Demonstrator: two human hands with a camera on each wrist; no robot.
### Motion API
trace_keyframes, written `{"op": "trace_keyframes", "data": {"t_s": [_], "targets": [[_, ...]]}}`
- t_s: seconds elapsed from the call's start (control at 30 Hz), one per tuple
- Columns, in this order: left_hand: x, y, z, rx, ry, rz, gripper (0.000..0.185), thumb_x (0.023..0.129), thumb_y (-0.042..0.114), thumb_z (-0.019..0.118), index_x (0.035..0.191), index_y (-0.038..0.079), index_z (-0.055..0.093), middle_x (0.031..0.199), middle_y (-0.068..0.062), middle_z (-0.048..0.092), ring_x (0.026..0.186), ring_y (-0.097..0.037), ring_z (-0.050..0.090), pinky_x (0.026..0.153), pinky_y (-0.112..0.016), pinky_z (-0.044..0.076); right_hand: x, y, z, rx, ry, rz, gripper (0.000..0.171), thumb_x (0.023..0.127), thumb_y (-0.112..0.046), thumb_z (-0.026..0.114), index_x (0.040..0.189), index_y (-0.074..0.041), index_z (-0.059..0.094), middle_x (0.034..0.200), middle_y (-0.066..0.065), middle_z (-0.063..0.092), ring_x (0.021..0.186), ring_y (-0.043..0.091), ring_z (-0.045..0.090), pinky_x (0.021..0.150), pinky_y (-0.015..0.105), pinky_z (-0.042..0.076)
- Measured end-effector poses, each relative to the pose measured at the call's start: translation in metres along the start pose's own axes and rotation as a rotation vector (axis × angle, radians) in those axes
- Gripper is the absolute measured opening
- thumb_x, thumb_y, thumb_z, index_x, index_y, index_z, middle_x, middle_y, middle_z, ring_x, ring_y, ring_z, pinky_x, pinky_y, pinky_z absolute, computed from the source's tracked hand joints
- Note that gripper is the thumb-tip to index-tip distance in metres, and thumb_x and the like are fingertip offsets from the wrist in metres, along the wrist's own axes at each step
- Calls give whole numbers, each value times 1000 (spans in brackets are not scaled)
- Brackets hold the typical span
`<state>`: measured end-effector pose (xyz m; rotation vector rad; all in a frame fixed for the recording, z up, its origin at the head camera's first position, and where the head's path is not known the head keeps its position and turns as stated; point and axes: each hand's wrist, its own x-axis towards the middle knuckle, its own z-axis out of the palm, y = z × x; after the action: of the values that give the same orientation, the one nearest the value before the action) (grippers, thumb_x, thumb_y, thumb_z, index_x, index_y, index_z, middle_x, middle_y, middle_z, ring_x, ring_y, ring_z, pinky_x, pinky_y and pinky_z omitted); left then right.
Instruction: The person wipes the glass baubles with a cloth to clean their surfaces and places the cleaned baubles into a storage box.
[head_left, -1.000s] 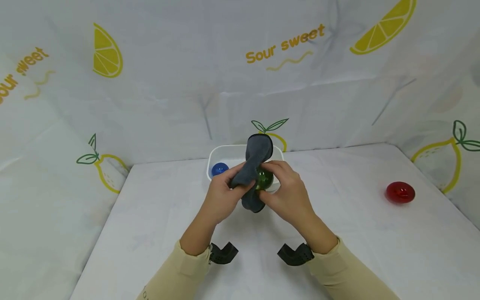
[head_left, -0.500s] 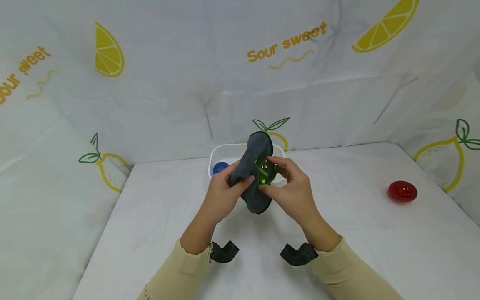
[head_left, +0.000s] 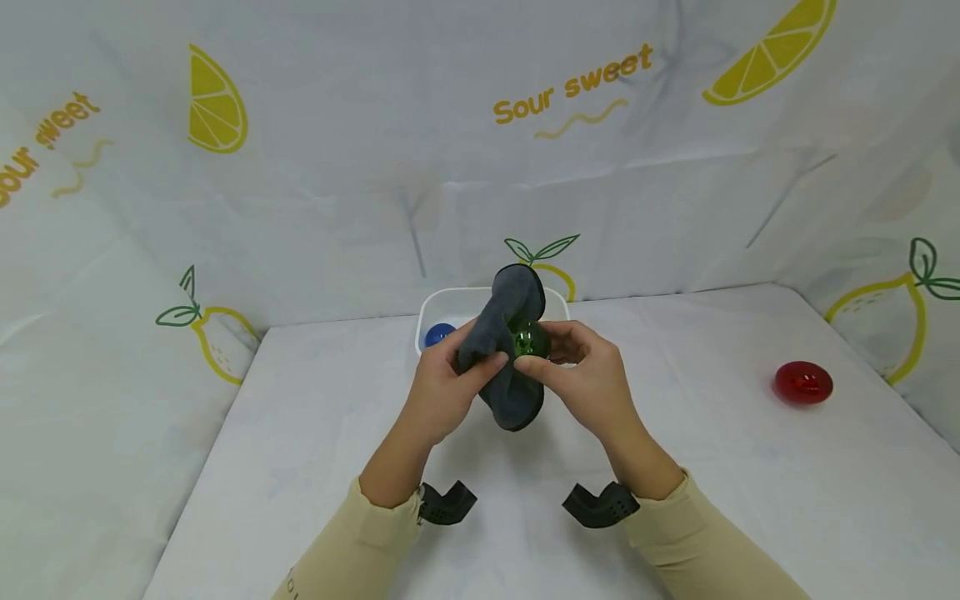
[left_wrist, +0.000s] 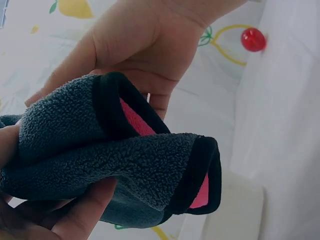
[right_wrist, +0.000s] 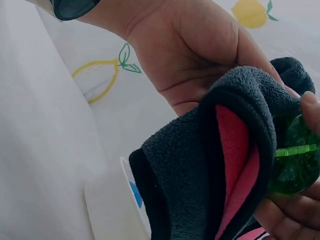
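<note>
My left hand [head_left: 442, 387] grips a folded dark grey cloth [head_left: 517, 287] between thumb and fingers. The cloth has black edging, and a pink underside shows in both wrist views. My right hand [head_left: 588, 375] pinches a shiny, see-through green ball [head_left: 532, 340] between thumb and fingertips. In the right wrist view the green ball [right_wrist: 295, 160] lies against the cloth [right_wrist: 185, 170], which covers its left side. Both hands are raised above the table, just in front of a white container [head_left: 450, 294].
A shiny blue ball [head_left: 439, 334] lies in the white container, at its left end. Away to the right, a red ball [head_left: 803, 383] rests on the white table [head_left: 712, 467]. Behind the table hangs a lemon-print backdrop [head_left: 337, 183].
The green ball, mostly behind the cloth and fingers at first, came out to the right of the cloth, then turned in the right hand. The left hand keeps its grip on the cloth.
</note>
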<state>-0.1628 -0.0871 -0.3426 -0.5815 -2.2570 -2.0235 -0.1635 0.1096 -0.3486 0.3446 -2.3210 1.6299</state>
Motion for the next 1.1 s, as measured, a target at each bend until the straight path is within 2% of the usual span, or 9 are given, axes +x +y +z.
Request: {"op": "trace_keyframes", "data": {"t_s": [0.2, 0.33, 0.43, 0.53, 0.67, 0.87, 0.97, 1.03, 1.1], "targets": [[0, -1, -1, 25, -4, 22, 49, 91, 15, 71, 138, 19, 58, 131, -5, 64, 119, -20, 62, 94, -41, 54, 1, -4, -2, -25, -92, 99, 40, 88, -33, 75, 115, -6, 67, 92, 10, 73, 80, 19, 68, 71, 31, 57], [-1, -3, -2, 35, -18, 20, 52, 89, 17, 74, 138, 21, 58, 128, -6, 65, 114, -20, 64, 91, -40, 56, 2, -3, -2, -19, -126, 110, 40, 88, -34, 75, 114, -6, 66, 91, 10, 74, 78, 19, 66, 68, 29, 56], [-2, -2, -1, 34, -20, 18, 52, 89, 17, 74, 138, 22, 58, 126, -6, 65, 112, -20, 65, 90, -40, 56, 2, -1, -2, -9, -129, 103, 39, 86, -31, 77, 115, -7, 66, 87, 9, 72, 75, 22, 62, 63, 27, 53], [-2, -2, 0, 34, -8, 22, 50, 90, 17, 72, 138, 21, 58, 130, -5, 64, 117, -19, 63, 93, -40, 55, 2, 0, -2, -5, -123, 94, 40, 85, -29, 78, 117, -8, 66, 87, 9, 70, 75, 22, 60, 62, 26, 52], [-1, -1, 2, 50, 12, 2, 46, 94, 15, 67, 139, 19, 57, 137, -2, 60, 124, -18, 59, 97, -42, 52, 1, 0, -2, 2, -104, 70, 45, 83, -27, 80, 121, -8, 65, 91, 10, 68, 78, 22, 61, 64, 25, 53], [-2, 2, 3, 88, 5, -55, 45, 96, 14, 60, 141, 20, 55, 140, -3, 57, 125, -22, 57, 97, -48, 51, 1, 1, -1, 27, -88, 46, 55, 79, -23, 84, 128, -8, 63, 98, 11, 67, 84, 22, 61, 69, 22, 54], [-3, 3, 2, 103, -16, -78, 48, 95, 25, 64, 142, 24, 53, 137, -2, 59, 120, -22, 61, 95, -47, 53, 0, 1, -1, 7, -85, 38, 57, 78, -23, 85, 129, -10, 62, 100, 10, 67, 85, 21, 61, 71, 22, 55], [-4, 3, 0, 113, -29, -83, 54, 92, 40, 67, 142, 26, 52, 135, -1, 60, 115, -21, 63, 94, -45, 54, 0, 1, 0, -10, -86, 34, 58, 78, -24, 85, 130, -10, 62, 101, 10, 67, 86, 20, 62, 73, 21, 56], [-5, 3, -1, 120, -35, -67, 63, 90, 56, 64, 143, 25, 51, 135, -2, 59, 116, -22, 62, 94, -43, 54, 0, 1, 0, -17, -86, 34, 60, 77, -25, 85, 131, -11, 62, 103, 9, 67, 88, 20, 62, 75, 21, 56]]}}
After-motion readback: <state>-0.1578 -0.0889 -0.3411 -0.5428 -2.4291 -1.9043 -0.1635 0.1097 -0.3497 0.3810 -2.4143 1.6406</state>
